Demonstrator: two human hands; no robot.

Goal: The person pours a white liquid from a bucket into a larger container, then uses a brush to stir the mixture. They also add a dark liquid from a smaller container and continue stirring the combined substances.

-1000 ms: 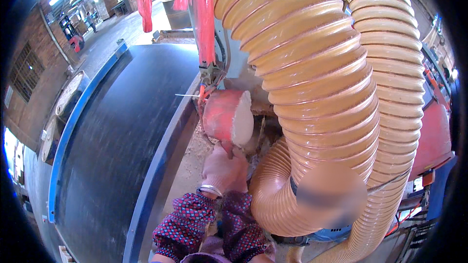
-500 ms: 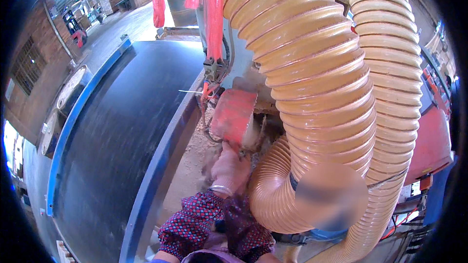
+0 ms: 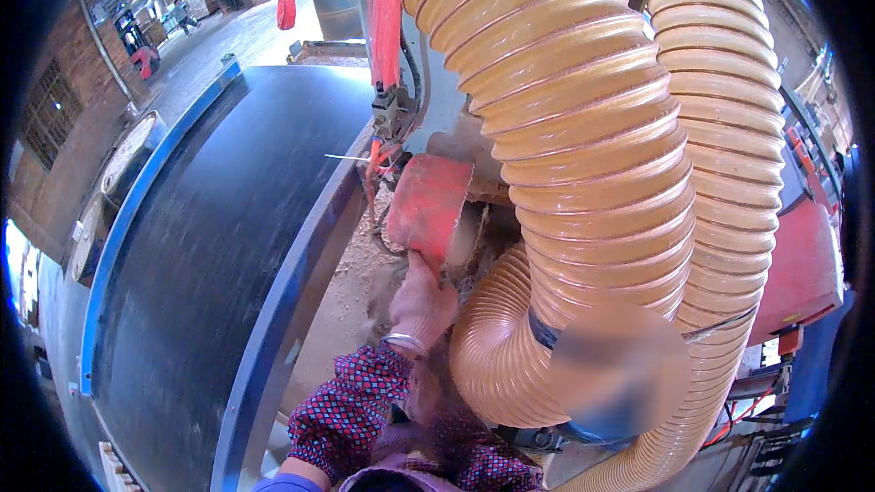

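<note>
My left hand (image 3: 423, 305), in a pale pink glove, is at the lower edge of a dusty red curved metal cover (image 3: 432, 203). One digit points up against that edge. The other fingers look curled, and whatever they hold is hidden. A patterned sleeve (image 3: 351, 410) covers my left forearm. Lower down, my right hand (image 3: 421, 398) is mostly behind the left wrist, with its fingers hidden. Pale dust and chips (image 3: 342, 314) lie on the surface beside my left hand, and the air around it looks hazy.
A wide black conveyor belt (image 3: 200, 246) with a blue side rail (image 3: 287, 328) runs along the left. Thick tan ribbed hoses (image 3: 592, 173) fill the right side close to my arms. Red plastic strips (image 3: 386, 27) hang above the cover. A forklift (image 3: 137, 46) stands far off.
My right forearm has drawn back toward me, down and to the right. My left hand stays at the red cover's lower edge. The whole view has shifted slightly.
</note>
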